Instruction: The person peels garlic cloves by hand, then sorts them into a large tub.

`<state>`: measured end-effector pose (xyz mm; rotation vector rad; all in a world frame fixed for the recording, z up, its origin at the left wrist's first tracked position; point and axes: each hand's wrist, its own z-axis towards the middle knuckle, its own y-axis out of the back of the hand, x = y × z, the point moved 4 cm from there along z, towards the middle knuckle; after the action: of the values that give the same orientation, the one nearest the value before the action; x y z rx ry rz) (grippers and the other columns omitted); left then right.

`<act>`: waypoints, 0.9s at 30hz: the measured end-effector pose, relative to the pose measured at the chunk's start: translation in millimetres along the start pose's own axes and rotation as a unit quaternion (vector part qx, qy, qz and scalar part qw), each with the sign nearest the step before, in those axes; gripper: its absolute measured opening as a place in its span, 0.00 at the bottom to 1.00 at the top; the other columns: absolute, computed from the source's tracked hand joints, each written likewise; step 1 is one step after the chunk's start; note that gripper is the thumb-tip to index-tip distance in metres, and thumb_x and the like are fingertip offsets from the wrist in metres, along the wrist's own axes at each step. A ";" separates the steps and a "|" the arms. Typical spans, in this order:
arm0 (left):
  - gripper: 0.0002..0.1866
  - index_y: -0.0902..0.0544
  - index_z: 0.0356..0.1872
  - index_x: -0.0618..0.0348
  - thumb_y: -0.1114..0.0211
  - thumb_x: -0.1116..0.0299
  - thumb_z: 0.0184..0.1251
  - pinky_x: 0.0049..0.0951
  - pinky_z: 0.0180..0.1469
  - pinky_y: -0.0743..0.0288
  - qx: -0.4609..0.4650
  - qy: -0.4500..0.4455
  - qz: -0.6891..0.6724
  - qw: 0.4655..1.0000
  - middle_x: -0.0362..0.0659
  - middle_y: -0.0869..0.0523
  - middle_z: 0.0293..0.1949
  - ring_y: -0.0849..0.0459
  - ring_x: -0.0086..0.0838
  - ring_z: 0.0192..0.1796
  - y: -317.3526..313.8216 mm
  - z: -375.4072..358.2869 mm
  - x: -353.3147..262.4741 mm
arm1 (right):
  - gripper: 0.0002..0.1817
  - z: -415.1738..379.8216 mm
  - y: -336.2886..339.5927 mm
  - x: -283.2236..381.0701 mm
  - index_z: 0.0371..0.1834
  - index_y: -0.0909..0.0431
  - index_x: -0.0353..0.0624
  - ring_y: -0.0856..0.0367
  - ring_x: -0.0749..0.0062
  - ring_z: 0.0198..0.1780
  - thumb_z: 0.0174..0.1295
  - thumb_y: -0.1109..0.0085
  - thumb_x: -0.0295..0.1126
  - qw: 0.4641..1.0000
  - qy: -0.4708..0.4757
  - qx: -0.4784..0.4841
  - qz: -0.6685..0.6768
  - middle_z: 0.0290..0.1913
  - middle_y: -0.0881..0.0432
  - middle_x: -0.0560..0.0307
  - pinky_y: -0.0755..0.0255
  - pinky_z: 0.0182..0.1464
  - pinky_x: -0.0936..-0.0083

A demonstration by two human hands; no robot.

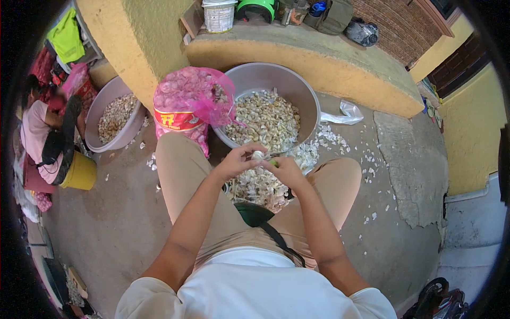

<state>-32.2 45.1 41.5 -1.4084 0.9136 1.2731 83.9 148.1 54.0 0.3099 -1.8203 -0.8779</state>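
Note:
Between my knees, my left hand point(238, 162) pinches a whitish garlic bulb point(257, 155). Close against it, my right hand point(288, 173) is closed around a small green-handled tool, probably a knife; its green part point(274, 163) shows, but its blade is hard to make out. Just beyond both hands stands a wide grey basin point(314, 106) holding many garlic cloves point(265, 118). A pink mesh sack point(186, 90) of garlic bulbs leans at the basin's left. Below my hands lies a heap of papery garlic skins point(255, 189).
At the left, a person point(40, 125) sits by a yellow bucket point(79, 171) and another basin point(139, 119) of garlic. A concrete ledge point(319, 53) behind my basin carries a white pail point(219, 17) and bags. A plastic bag point(345, 114) and skin scraps lie on the floor.

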 end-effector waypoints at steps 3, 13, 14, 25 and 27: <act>0.19 0.28 0.46 0.60 0.38 0.72 0.51 0.23 0.48 0.34 -0.011 0.004 -0.073 0.997 0.39 0.29 0.46 0.30 0.23 0.48 1.0 0.3 1.2 | 0.23 2.2 -6.8 -2.9 0.29 0.23 0.39 0.26 0.61 0.24 0.52 0.48 0.52 0.998 -0.014 0.012 0.052 0.20 0.24 0.49 0.33 0.30 0.70; 0.19 0.30 0.47 0.58 0.40 0.72 0.52 0.23 0.47 0.35 -0.035 0.000 -0.202 0.979 0.38 0.28 0.45 0.28 0.23 0.45 -3.2 1.7 10.6 | 0.21 3.8 -13.0 -5.6 0.29 0.24 0.38 0.30 0.71 0.24 0.54 0.48 0.49 0.989 -0.029 -0.007 0.145 0.19 0.26 0.53 0.34 0.31 0.73; 0.19 0.30 0.48 0.58 0.40 0.72 0.53 0.23 0.47 0.34 -0.039 0.009 -0.231 0.972 0.38 0.28 0.45 0.28 0.23 0.45 -5.3 2.1 11.0 | 0.22 4.5 -13.9 -6.9 0.29 0.24 0.37 0.31 0.71 0.23 0.54 0.48 0.49 0.989 -0.035 -0.004 0.143 0.19 0.26 0.53 0.34 0.31 0.74; 0.20 0.32 0.51 0.59 0.42 0.63 0.58 0.19 0.42 0.33 -0.101 0.030 -0.246 0.964 0.39 0.25 0.44 0.27 0.20 0.43 -10.9 7.5 28.4 | 0.21 12.7 -22.8 -18.9 0.17 0.28 0.38 0.38 0.85 0.16 0.56 0.48 0.45 0.977 -0.041 -0.044 0.203 0.11 0.34 0.66 0.43 0.18 0.82; 0.19 0.31 0.50 0.58 0.43 0.63 0.59 0.15 0.38 0.34 -0.115 0.030 -0.236 0.965 0.37 0.25 0.42 0.27 0.16 0.39 -12.0 6.6 28.6 | 0.21 12.1 -22.4 -17.4 0.17 0.28 0.38 0.38 0.85 0.16 0.56 0.48 0.45 0.975 -0.038 -0.042 0.215 0.11 0.35 0.67 0.43 0.18 0.82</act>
<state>-17.5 56.5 15.8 -1.7290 0.4344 0.9956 76.4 147.6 24.2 -0.1711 -1.8185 -0.6639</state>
